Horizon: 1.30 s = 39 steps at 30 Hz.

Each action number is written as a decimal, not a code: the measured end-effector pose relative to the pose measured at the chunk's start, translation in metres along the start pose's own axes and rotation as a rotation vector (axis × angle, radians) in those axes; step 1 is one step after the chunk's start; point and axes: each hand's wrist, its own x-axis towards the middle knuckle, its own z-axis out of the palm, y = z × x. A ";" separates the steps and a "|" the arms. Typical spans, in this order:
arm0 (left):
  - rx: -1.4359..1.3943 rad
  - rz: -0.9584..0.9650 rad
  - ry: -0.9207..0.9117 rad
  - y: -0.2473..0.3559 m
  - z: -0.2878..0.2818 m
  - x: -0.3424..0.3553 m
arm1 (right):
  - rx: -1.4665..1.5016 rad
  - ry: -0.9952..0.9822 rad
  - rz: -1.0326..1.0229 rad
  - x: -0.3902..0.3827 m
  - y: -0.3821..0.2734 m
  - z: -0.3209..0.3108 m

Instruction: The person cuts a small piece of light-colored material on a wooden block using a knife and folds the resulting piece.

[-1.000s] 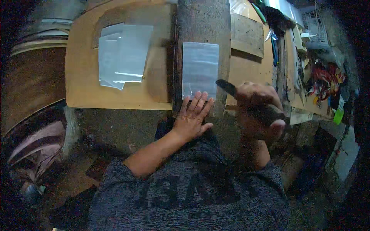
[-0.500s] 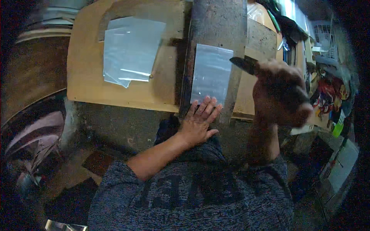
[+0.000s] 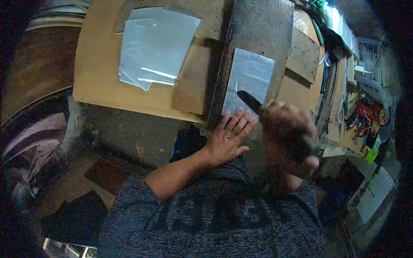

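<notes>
A clear plastic bag (image 3: 254, 71) lies flat along a dark wooden plank (image 3: 260, 26). My left hand (image 3: 228, 136) rests its spread fingertips on the near edge of that bag, palm down. In my right hand (image 3: 289, 133), a knife (image 3: 249, 100) with a dark blade points up and to the left over the bag. Its handle is hidden in my closed fingers, which are somewhat blurred. Whether the blade touches the plastic I cannot tell. Left of the plank, several more clear plastic bags (image 3: 159, 45) lie in an uneven, overlapping pile.
The pile lies on a tan wooden board (image 3: 97, 73). Another wooden piece (image 3: 303, 58) sits right of the plank. Farther right are a white plastic basket (image 3: 369, 53), tangled red items (image 3: 371, 117) and a bright green piece (image 3: 372, 155).
My right hand has come down and left with the knife, so the blade is now over the bag. My left hand stays on the bag's near edge. The view has shifted slightly.
</notes>
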 end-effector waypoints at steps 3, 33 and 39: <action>-0.029 0.005 -0.015 -0.001 -0.002 0.000 | -0.003 -0.040 -0.071 0.018 -0.001 0.007; -0.082 0.028 0.082 -0.002 0.004 -0.004 | -0.003 -0.110 -0.005 0.020 0.003 0.012; -0.028 -0.008 0.011 0.004 -0.010 0.000 | -0.190 -0.039 -0.237 0.015 -0.025 -0.010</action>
